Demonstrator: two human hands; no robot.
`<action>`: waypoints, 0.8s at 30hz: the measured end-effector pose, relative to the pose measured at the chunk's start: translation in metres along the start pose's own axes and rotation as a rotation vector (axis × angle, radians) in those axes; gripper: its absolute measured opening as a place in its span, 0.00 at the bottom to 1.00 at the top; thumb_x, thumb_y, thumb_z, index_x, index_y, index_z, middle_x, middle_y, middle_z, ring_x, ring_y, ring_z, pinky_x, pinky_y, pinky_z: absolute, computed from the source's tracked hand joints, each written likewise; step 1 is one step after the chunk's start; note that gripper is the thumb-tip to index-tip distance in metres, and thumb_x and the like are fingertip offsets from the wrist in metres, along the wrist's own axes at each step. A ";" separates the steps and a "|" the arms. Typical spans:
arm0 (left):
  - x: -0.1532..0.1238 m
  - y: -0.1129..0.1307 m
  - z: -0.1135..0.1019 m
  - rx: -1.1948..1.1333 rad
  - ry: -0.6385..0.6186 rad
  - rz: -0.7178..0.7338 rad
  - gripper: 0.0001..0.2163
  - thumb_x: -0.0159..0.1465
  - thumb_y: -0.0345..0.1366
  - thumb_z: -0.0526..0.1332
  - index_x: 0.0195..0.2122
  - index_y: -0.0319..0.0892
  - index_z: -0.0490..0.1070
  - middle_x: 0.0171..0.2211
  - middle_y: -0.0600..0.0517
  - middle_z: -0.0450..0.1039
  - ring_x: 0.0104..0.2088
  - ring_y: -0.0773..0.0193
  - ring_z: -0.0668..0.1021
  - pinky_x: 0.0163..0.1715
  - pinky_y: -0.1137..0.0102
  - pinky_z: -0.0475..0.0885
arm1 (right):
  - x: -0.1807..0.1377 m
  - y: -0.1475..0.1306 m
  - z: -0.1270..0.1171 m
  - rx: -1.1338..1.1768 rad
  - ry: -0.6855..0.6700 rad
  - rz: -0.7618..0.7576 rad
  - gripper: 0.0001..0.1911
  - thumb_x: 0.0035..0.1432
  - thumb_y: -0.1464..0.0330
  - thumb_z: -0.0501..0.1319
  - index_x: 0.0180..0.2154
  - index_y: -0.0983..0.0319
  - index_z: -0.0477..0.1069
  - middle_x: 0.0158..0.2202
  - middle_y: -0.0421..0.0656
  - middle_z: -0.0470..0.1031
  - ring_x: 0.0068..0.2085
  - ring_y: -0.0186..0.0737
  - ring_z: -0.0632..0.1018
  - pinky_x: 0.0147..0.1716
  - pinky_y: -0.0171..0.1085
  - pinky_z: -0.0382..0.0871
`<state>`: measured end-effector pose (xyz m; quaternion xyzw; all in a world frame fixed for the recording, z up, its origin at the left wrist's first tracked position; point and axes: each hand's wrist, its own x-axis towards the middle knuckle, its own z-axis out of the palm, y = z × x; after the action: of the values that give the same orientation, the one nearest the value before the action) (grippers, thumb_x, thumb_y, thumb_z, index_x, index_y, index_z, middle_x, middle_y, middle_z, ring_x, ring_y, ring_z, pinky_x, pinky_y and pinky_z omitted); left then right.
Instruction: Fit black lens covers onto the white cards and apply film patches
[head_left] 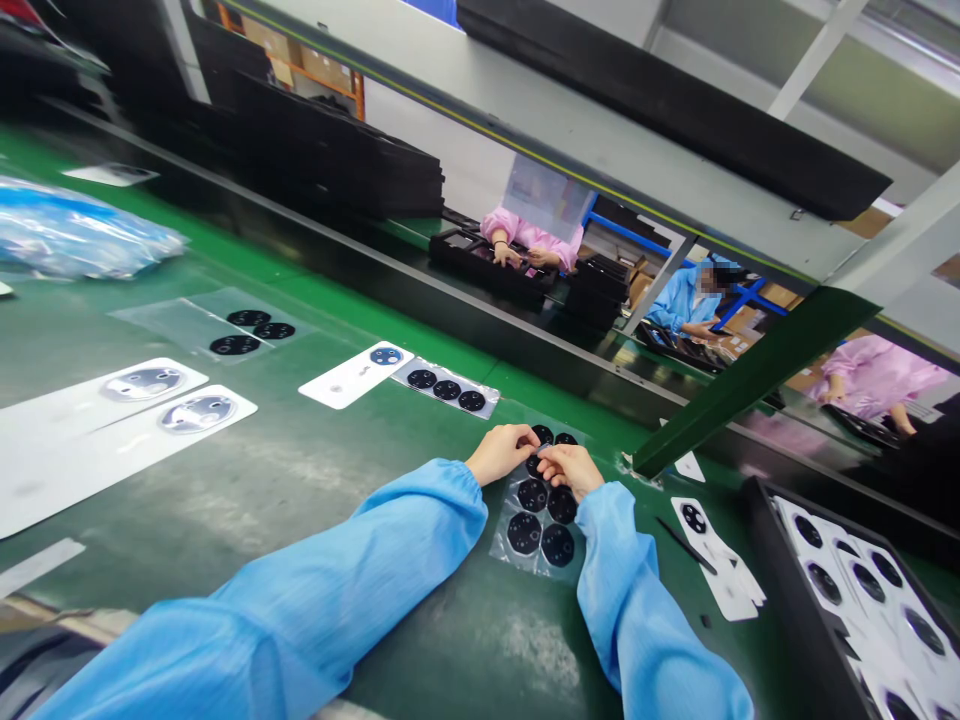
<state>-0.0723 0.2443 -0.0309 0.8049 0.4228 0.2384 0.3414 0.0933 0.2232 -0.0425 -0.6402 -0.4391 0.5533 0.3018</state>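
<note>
My left hand (502, 453) and my right hand (571, 468) meet over a clear sheet (504, 545) that carries several black round stickers (523, 533) with small holes. The fingers of both hands are closed in a pinch at the sheet's far part, almost touching each other. A small pale edge shows between the fingertips, too small to name. Beyond my left hand lies a strip with three black discs (447, 390), beside a white phone back panel (349, 378) with a blue-black round area at one end. Blue sleeves cover both my forearms.
At right stand a black tray (795, 590) of white panels and a green post (750, 385); dark tweezers (686, 545) lie on a white panel (720, 570). Two larger white panels (120, 450) and a blue plastic-wrapped bundle (82, 230) lie left. Co-workers sit across the bench.
</note>
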 end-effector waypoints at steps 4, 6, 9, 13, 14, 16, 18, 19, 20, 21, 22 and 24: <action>-0.001 0.001 0.000 0.007 -0.021 0.025 0.12 0.65 0.38 0.56 0.46 0.39 0.67 0.45 0.47 0.70 0.41 0.61 0.75 0.40 0.61 0.72 | -0.002 0.001 -0.002 -0.005 -0.019 -0.013 0.13 0.61 0.64 0.57 0.46 0.64 0.67 0.43 0.44 0.71 0.39 0.38 0.75 0.37 0.41 0.72; -0.001 0.002 0.001 0.019 -0.023 0.034 0.12 0.65 0.38 0.56 0.46 0.39 0.67 0.45 0.47 0.70 0.41 0.61 0.75 0.40 0.61 0.73 | -0.002 0.002 -0.003 -0.004 -0.023 -0.024 0.13 0.61 0.64 0.57 0.46 0.65 0.67 0.43 0.44 0.72 0.39 0.38 0.75 0.37 0.41 0.72; 0.000 0.003 0.002 0.050 -0.013 0.044 0.12 0.65 0.38 0.56 0.46 0.39 0.67 0.45 0.48 0.70 0.41 0.61 0.75 0.40 0.61 0.72 | -0.002 0.005 -0.004 0.003 -0.029 -0.043 0.13 0.61 0.64 0.57 0.45 0.65 0.67 0.42 0.44 0.72 0.38 0.37 0.75 0.36 0.41 0.72; 0.000 0.004 0.002 0.105 0.000 0.061 0.12 0.65 0.38 0.56 0.46 0.39 0.67 0.45 0.48 0.70 0.41 0.61 0.75 0.40 0.61 0.72 | 0.001 0.008 -0.005 0.010 -0.035 -0.061 0.13 0.61 0.65 0.57 0.45 0.65 0.67 0.42 0.44 0.72 0.37 0.36 0.75 0.35 0.40 0.72; 0.000 0.004 0.002 0.120 0.002 0.069 0.12 0.65 0.38 0.56 0.46 0.39 0.67 0.45 0.48 0.70 0.40 0.61 0.75 0.40 0.61 0.72 | 0.002 0.009 -0.005 0.011 -0.037 -0.064 0.13 0.61 0.65 0.57 0.45 0.65 0.67 0.41 0.44 0.72 0.37 0.36 0.75 0.35 0.39 0.73; 0.000 0.006 0.001 0.151 0.003 0.086 0.12 0.65 0.38 0.56 0.46 0.39 0.67 0.44 0.48 0.70 0.40 0.61 0.75 0.40 0.61 0.72 | 0.003 0.009 -0.005 0.014 -0.044 -0.071 0.12 0.61 0.65 0.57 0.44 0.65 0.68 0.40 0.43 0.72 0.36 0.35 0.75 0.34 0.38 0.73; 0.000 0.009 0.000 0.185 -0.001 0.106 0.12 0.65 0.38 0.56 0.47 0.39 0.67 0.45 0.47 0.70 0.41 0.61 0.75 0.40 0.61 0.72 | 0.003 0.009 -0.005 0.013 -0.050 -0.077 0.12 0.61 0.65 0.57 0.44 0.65 0.68 0.40 0.43 0.72 0.35 0.35 0.75 0.33 0.38 0.73; 0.000 0.010 0.000 0.202 -0.004 0.116 0.12 0.65 0.38 0.56 0.47 0.39 0.67 0.45 0.47 0.70 0.41 0.61 0.75 0.40 0.61 0.72 | 0.003 0.009 -0.005 0.011 -0.050 -0.080 0.12 0.61 0.65 0.57 0.44 0.65 0.68 0.40 0.43 0.72 0.35 0.35 0.75 0.33 0.38 0.73; 0.000 0.012 0.000 0.220 -0.007 0.126 0.12 0.65 0.38 0.56 0.47 0.39 0.67 0.45 0.47 0.70 0.41 0.61 0.75 0.40 0.61 0.72 | 0.003 0.009 -0.005 0.009 -0.048 -0.083 0.12 0.61 0.65 0.57 0.44 0.65 0.68 0.40 0.43 0.72 0.35 0.35 0.75 0.33 0.38 0.73; 0.001 0.013 0.000 0.237 -0.011 0.136 0.12 0.65 0.38 0.56 0.47 0.39 0.67 0.45 0.47 0.69 0.41 0.61 0.75 0.40 0.61 0.72 | 0.003 0.008 -0.004 0.007 -0.044 -0.087 0.12 0.61 0.65 0.57 0.44 0.65 0.68 0.41 0.43 0.72 0.36 0.35 0.75 0.34 0.38 0.73; 0.001 0.014 0.001 0.253 -0.015 0.144 0.12 0.65 0.38 0.57 0.47 0.39 0.66 0.45 0.47 0.69 0.41 0.61 0.75 0.40 0.61 0.72 | 0.002 0.008 -0.003 0.005 -0.037 -0.092 0.12 0.61 0.65 0.57 0.45 0.65 0.68 0.41 0.44 0.72 0.36 0.36 0.75 0.34 0.39 0.73; 0.001 0.016 0.002 0.280 -0.020 0.155 0.13 0.65 0.38 0.57 0.48 0.38 0.66 0.45 0.47 0.69 0.41 0.60 0.75 0.40 0.60 0.72 | 0.002 0.009 -0.001 0.005 -0.019 -0.106 0.13 0.61 0.65 0.57 0.45 0.65 0.67 0.42 0.44 0.72 0.37 0.36 0.75 0.35 0.39 0.73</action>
<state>-0.0619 0.2382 -0.0197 0.8771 0.3851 0.1949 0.2107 0.0961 0.2211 -0.0509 -0.6101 -0.4738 0.5437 0.3282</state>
